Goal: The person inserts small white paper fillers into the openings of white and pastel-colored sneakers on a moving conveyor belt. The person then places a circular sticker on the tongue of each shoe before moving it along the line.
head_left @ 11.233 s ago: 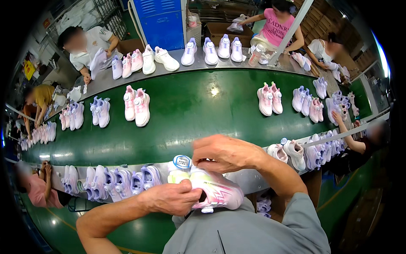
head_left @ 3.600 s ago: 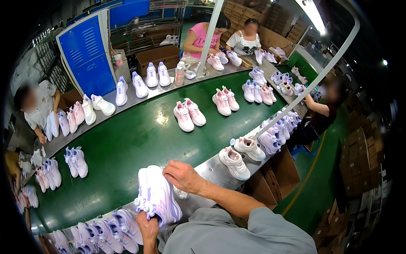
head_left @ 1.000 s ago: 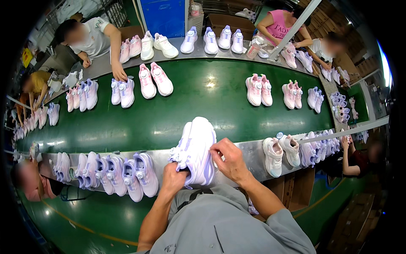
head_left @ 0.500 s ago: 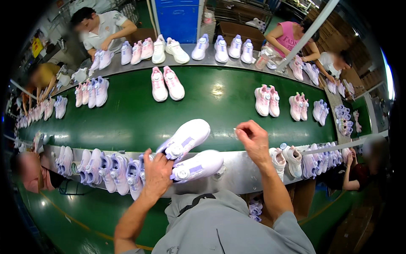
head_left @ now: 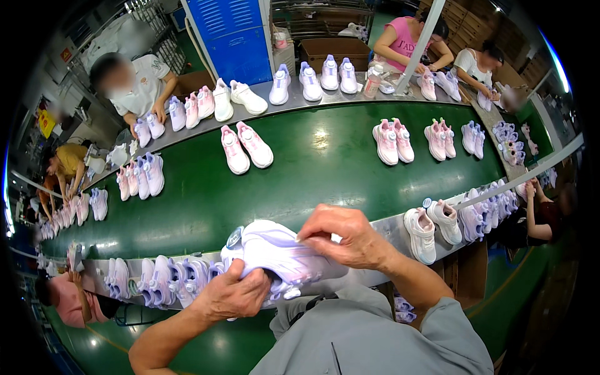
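Observation:
Over the metal ledge, my left hand point(head_left: 236, 294) grips a pair of white and lavender sneakers point(head_left: 270, 249) near their ankle openings. The shoes are tilted, and one partly hides the other. A round dial point(head_left: 234, 238) shows on the far left of the pair. My right hand point(head_left: 347, 236) is closed in a pinch, its fingertips at the side of the nearer sneaker. A small white piece point(head_left: 336, 238) shows between its fingers; its kind cannot be made out.
A green belt point(head_left: 312, 178) runs across, carrying a pink and white pair point(head_left: 245, 150) and several other pairs. Lavender sneakers point(head_left: 161, 281) line the near ledge at left; white sneakers point(head_left: 420, 234) stand at right. Across, people point(head_left: 134, 87) handle shoes along the far ledge.
My left hand has turned the sneakers and brought them nearer to me. My right hand has moved left, from apart to the shoe's side. The view has shifted.

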Demonstrator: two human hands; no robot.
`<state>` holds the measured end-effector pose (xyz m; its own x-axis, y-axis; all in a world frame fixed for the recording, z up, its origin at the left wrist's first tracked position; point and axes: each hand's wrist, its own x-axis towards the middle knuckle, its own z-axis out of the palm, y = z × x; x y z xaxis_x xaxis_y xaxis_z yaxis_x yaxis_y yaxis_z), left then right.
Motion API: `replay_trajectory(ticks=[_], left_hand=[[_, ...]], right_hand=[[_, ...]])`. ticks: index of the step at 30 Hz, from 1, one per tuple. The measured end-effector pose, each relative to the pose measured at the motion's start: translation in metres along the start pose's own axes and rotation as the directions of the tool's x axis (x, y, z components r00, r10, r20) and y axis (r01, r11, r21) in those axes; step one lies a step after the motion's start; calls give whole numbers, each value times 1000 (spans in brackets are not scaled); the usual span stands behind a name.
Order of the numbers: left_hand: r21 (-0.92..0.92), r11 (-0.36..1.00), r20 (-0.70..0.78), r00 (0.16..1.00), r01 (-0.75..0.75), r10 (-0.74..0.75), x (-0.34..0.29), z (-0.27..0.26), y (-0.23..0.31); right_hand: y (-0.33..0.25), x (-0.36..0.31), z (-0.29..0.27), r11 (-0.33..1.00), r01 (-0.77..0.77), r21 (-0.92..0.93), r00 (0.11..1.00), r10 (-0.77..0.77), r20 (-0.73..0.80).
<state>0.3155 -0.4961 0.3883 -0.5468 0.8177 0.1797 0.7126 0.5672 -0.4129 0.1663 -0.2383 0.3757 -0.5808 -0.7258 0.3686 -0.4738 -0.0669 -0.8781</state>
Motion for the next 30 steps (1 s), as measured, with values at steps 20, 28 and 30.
replay_trajectory(ticks=[20, 28, 30], left_hand=[[-28, 991, -37, 991, -128, 126, 23, -4, -1], [-45, 983, -10, 984, -179, 179, 22, -6, -1], [-35, 978, -7, 979, -206, 206, 27, -6, -2]], right_hand=[[3, 2, 15, 899, 283, -336, 959, -277, 67], [3, -12, 16, 928, 225, -296, 973, -229, 22], [1, 0, 13, 922, 229, -311, 973, -220, 63]])
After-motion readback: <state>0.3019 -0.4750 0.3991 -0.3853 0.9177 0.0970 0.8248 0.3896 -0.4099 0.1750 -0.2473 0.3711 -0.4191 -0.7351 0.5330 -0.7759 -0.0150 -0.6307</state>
